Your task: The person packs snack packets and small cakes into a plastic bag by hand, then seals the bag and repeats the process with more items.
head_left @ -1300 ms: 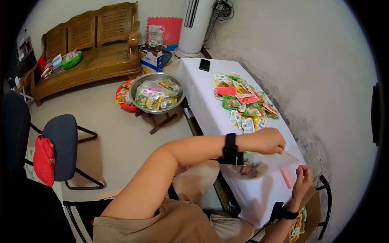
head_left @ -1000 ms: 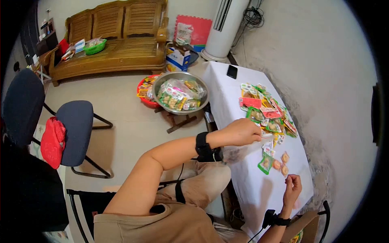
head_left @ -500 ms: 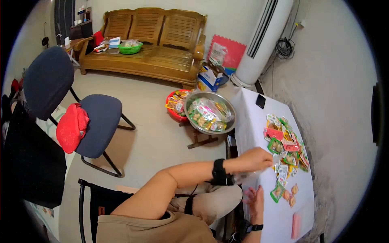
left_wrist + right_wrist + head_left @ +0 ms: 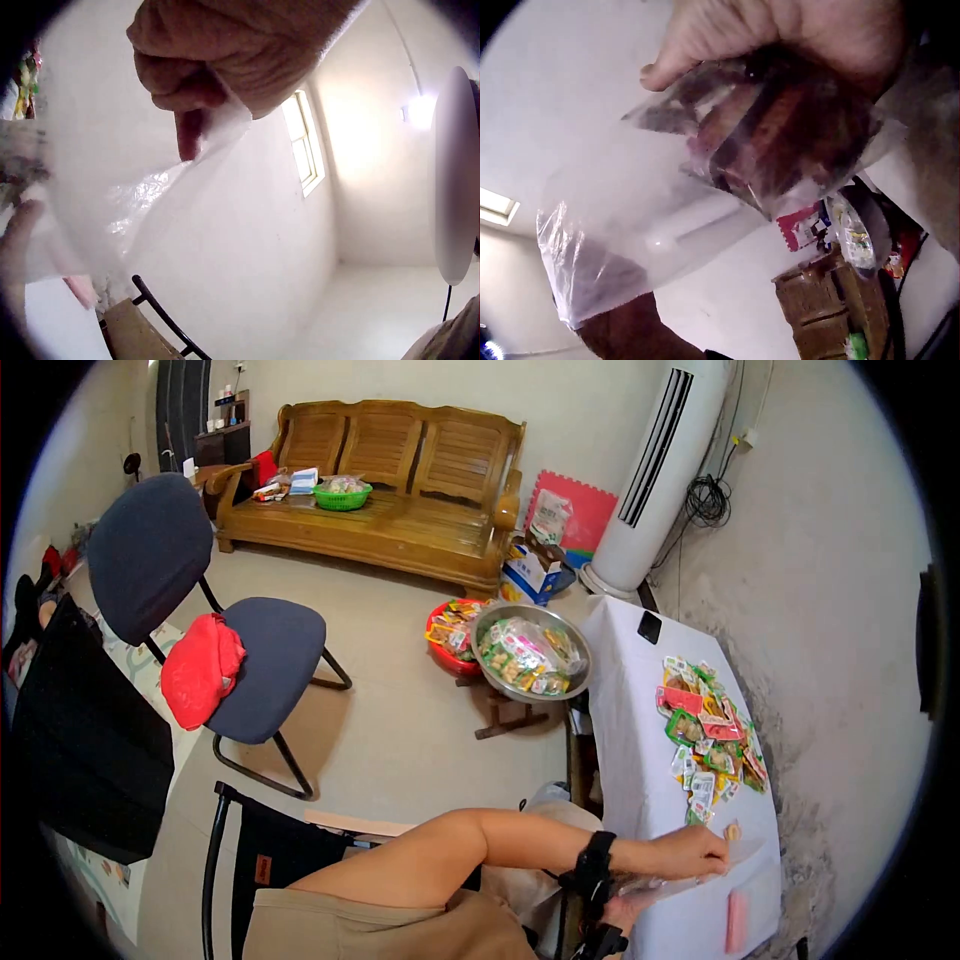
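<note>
Stretched between the two hands is a clear plastic bag (image 4: 142,199) (image 4: 682,232). The left hand (image 4: 690,855) (image 4: 225,56) pinches its upper edge above the white-clothed table. Below and nearer the body, the right hand (image 4: 625,910) (image 4: 780,37) grips the filled end, where dark, reddish-brown packed contents (image 4: 780,135) show through the film; its fingers are partly hidden. A small round packed piece (image 4: 733,831) lies just beyond the left hand. On the cloth at the near right rests a pink strip-like item (image 4: 737,922).
Colourful snack packets (image 4: 715,735) are heaped on the white table (image 4: 635,730), with a black phone (image 4: 649,626) at its far end. Left of it stand a steel basin (image 4: 480,660) of packets and a red basin (image 4: 437,652). A chair (image 4: 270,660) and wooden bench (image 4: 400,530) are farther left.
The right hand has moved from the table's right side, across to the bag, and now grips its filled end. The left hand still holds the upper edge. The head view has shifted.
</note>
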Action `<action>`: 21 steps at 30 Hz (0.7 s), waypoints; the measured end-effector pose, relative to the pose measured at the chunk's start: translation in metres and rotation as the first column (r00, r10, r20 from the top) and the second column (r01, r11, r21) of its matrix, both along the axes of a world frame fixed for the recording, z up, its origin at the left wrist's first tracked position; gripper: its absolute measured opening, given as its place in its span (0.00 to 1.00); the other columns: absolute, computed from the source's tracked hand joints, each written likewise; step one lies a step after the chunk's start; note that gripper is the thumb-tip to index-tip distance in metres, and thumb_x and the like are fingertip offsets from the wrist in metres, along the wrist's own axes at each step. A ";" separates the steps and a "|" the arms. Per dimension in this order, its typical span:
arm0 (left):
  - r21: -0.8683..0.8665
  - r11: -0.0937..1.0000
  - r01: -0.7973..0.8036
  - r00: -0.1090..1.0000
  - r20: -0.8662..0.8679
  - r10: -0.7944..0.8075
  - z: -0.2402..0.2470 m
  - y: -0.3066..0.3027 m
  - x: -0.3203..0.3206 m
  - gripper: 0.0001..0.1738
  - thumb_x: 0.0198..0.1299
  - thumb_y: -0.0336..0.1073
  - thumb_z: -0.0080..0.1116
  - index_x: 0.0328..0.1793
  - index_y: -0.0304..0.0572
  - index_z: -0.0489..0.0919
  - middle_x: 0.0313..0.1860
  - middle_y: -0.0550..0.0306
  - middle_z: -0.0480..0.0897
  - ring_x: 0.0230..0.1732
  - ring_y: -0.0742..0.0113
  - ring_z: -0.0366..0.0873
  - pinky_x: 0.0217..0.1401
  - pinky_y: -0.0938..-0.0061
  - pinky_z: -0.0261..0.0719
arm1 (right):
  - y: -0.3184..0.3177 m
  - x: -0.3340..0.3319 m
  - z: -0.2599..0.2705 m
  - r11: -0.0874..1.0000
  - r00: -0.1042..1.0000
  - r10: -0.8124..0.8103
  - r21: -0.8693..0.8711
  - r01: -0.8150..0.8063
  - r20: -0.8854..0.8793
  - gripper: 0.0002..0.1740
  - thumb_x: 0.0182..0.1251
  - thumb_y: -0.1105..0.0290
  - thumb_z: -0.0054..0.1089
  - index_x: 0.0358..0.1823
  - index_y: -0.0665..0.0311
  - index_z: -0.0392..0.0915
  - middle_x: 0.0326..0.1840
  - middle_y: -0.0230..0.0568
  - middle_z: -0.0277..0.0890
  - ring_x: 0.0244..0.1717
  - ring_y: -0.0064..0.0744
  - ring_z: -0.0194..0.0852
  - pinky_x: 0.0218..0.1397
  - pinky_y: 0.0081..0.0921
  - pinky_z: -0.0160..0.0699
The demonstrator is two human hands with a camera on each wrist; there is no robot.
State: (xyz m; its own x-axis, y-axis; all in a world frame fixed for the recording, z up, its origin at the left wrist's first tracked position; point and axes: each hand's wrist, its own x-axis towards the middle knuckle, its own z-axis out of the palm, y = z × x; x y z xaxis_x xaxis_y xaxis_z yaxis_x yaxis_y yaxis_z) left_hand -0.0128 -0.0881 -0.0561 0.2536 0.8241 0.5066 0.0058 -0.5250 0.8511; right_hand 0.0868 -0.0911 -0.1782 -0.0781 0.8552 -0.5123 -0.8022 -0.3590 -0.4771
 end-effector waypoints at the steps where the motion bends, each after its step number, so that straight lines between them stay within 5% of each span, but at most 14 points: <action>1: -0.023 1.000 0.020 1.000 0.001 -0.020 0.006 -0.007 0.003 0.11 0.61 0.37 0.55 0.33 0.36 0.77 0.21 0.56 0.78 0.24 0.67 0.76 0.32 0.73 0.72 | 0.003 0.002 -0.006 0.999 1.000 0.010 0.047 -0.009 -0.016 0.26 0.70 0.49 0.46 0.59 0.59 0.70 0.53 0.40 0.75 0.51 0.38 0.74 0.56 0.38 0.76; 5: -0.045 0.999 0.005 0.999 0.051 -0.003 -0.006 -0.004 0.008 0.10 0.62 0.37 0.54 0.35 0.37 0.77 0.22 0.57 0.78 0.25 0.66 0.76 0.32 0.73 0.72 | 0.013 0.016 -0.017 0.977 0.998 0.053 0.211 -0.043 -0.041 0.26 0.70 0.48 0.46 0.60 0.58 0.69 0.54 0.39 0.74 0.52 0.37 0.73 0.56 0.36 0.76; 7: 0.096 0.957 -0.275 0.957 0.127 0.262 -0.027 0.012 0.004 0.11 0.63 0.38 0.53 0.37 0.37 0.76 0.23 0.58 0.78 0.26 0.69 0.76 0.33 0.73 0.72 | 0.017 0.020 -0.016 0.960 0.997 0.066 0.275 -0.054 -0.037 0.26 0.70 0.48 0.46 0.60 0.57 0.69 0.55 0.39 0.74 0.53 0.37 0.73 0.56 0.36 0.75; 8: 0.096 0.955 -0.280 0.955 0.125 0.268 -0.034 0.014 -0.002 0.11 0.63 0.38 0.53 0.37 0.37 0.76 0.23 0.58 0.78 0.26 0.69 0.76 0.33 0.73 0.72 | 0.021 0.021 -0.016 0.951 0.997 0.069 0.305 -0.056 -0.031 0.26 0.70 0.48 0.45 0.60 0.57 0.69 0.55 0.39 0.74 0.53 0.37 0.73 0.56 0.35 0.75; 14: -0.295 0.926 -0.234 0.969 0.002 0.245 -0.080 0.023 -0.027 0.12 0.64 0.40 0.50 0.37 0.37 0.74 0.25 0.56 0.79 0.28 0.71 0.77 0.32 0.72 0.73 | 0.034 0.029 -0.032 0.917 0.993 0.121 0.383 -0.111 -0.002 0.27 0.70 0.47 0.45 0.62 0.56 0.68 0.57 0.39 0.72 0.54 0.35 0.72 0.56 0.33 0.75; 19: -0.282 0.877 -0.390 0.913 0.004 0.407 -0.126 0.026 -0.027 0.10 0.59 0.39 0.53 0.38 0.40 0.77 0.27 0.53 0.81 0.29 0.64 0.79 0.33 0.68 0.75 | 0.056 0.041 -0.084 0.864 0.965 0.228 0.429 -0.263 0.132 0.27 0.70 0.47 0.45 0.63 0.55 0.68 0.58 0.38 0.71 0.55 0.34 0.71 0.56 0.31 0.74; 20: -0.342 0.864 -0.370 0.917 0.013 0.398 -0.128 0.024 -0.030 0.10 0.59 0.39 0.53 0.38 0.40 0.77 0.27 0.52 0.81 0.30 0.63 0.79 0.33 0.68 0.75 | 0.012 -0.001 -0.003 0.948 0.992 0.109 0.307 -0.087 -0.057 0.29 0.69 0.45 0.46 0.68 0.48 0.64 0.63 0.35 0.68 0.58 0.31 0.68 0.58 0.32 0.72; 21: -0.307 0.874 -0.376 0.919 -0.002 0.395 -0.131 0.023 -0.032 0.11 0.59 0.39 0.54 0.39 0.40 0.77 0.27 0.52 0.81 0.30 0.62 0.79 0.33 0.68 0.75 | 0.026 0.014 -0.035 0.904 0.970 0.185 0.414 -0.105 -0.159 0.30 0.69 0.45 0.48 0.70 0.45 0.62 0.63 0.32 0.67 0.59 0.31 0.67 0.59 0.31 0.72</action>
